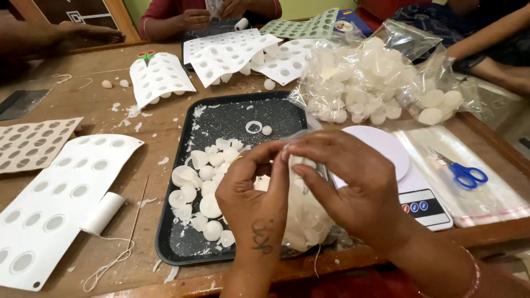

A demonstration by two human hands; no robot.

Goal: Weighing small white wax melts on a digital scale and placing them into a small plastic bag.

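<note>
**A:** What bears the work, largest item first?

**B:** A wooden table [110, 96], and on it a black tray [243, 118] strewn with white discs [199, 182] and scraps. To the left lie white punched sheets [61, 204] with a spool of white thread [104, 212] resting on one; more punched sheets lie beyond the tray.

**A:** And to the right?

**B:** A large clear bag of white discs [364, 83], then a white kitchen scale [408, 193], then blue-handled scissors [461, 171] lying on flat plastic sleeves [497, 198].

**A:** Where is the small clear bag [303, 215] relative to the hands?

**B:** Directly beneath and between them — its body sits on the tray's right edge, its mouth drawn up into the fingertips.

**A:** State of the hands?

**B:** Left hand [256, 201] and right hand [348, 185] meet at the fingertips, both pinched closed on the bag's top — thumbs and forefingers pressed to the plastic.
</note>
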